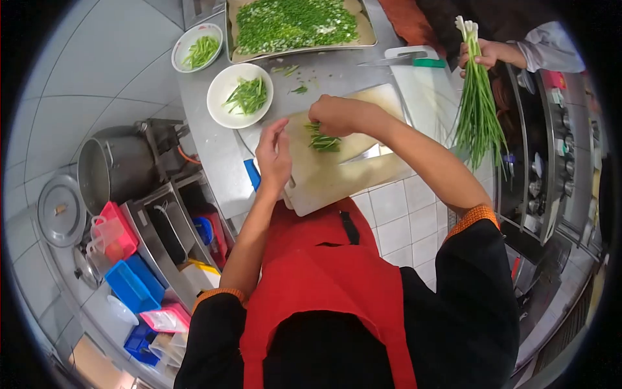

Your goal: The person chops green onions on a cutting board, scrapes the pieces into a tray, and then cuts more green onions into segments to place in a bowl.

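My right hand is over the pale cutting board, its fingers curled together just above a small pile of cut green strips. Whatever those fingers may hold is hidden. To the left, my left hand is raised near the board's left edge, fingers stretched out and holding nothing. A shiny blade lies on the board, partly hidden by my right forearm. Beyond my left hand stands a white bowl with similar green strips in it.
A second bowl and a tray of chopped greens stand farther back. A blue handle lies left of the board. At right, another person's hand holds a bunch of scallions near a green-handled knife.
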{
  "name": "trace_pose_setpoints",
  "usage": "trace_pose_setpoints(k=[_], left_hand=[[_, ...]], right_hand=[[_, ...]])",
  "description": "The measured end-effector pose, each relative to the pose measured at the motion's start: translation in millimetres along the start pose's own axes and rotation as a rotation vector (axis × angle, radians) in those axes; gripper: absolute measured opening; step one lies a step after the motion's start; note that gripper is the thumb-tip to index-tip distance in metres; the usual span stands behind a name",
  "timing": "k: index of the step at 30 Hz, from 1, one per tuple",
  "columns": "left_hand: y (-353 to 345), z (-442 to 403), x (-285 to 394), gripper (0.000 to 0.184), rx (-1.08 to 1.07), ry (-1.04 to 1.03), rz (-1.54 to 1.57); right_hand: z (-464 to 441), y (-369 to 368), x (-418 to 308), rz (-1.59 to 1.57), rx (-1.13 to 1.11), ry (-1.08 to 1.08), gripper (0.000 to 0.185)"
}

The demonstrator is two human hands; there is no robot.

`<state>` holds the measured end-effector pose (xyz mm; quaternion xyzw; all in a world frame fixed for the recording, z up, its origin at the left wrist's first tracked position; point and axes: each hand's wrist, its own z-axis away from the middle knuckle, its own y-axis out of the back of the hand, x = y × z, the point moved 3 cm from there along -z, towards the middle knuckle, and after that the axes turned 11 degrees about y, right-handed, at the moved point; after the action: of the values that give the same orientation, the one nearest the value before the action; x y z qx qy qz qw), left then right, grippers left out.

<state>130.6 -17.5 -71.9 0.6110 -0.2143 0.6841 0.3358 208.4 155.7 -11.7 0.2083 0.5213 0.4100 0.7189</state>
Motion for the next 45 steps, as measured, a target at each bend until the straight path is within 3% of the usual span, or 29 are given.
trace_pose_setpoints(k=[2,6,9,14,18,21,28,31,33,34,42,45], left_hand=[[0,1,2,0.027,0.016,0.01,-0.118],[-14,9,9,0.036,-0.07,-0.142,-0.261],[-18,15,13,0.039,-0.121,-0.204,-0.332],[-19,13,6,0.042,-0.172,-0.284,-0.365],[-15,-3,3,0.041,-0.182,-0.383,-0.457],[-10,-11,18,0.042,-0.194,-0.529,-0.794],[-6,-20,15,0.026,-0.276,-0.424,-0.843],[-4,-22,12,0.02,-0.269,-0.413,-0.811],[-3,-23,13,0.016,-0.217,-0.439,-0.758],[-2,-25,13,0.016,-0.213,-0.434,-0.757],[20,-29,32,0.017,-0.056,-0.266,-0.603],[9,-20,35,0.017,-0.089,-0.328,-0.563]], right_hand=[[-6,-10,-9,0.227,-0.016,0.016,0.021],[-7,-18,-14,0.241,0.006,0.023,0.019],[5,-18,-7,0.23,-0.105,0.011,0.024],[31,-23,31,-0.167,0.231,0.012,0.036],[44,-32,37,-0.234,0.318,-0.025,0.032],[48,-31,31,-0.136,0.378,-0.024,0.031],[43,-42,-4,-0.097,0.295,0.027,0.041],[56,-41,-6,-0.173,0.378,0.013,0.044],[69,-40,3,-0.269,0.61,0.089,0.045],[73,-41,7,-0.27,0.604,0.092,0.045],[60,-45,25,-0.182,0.632,0.014,0.025],[46,-49,23,-0.125,0.597,0.008,0.021]])
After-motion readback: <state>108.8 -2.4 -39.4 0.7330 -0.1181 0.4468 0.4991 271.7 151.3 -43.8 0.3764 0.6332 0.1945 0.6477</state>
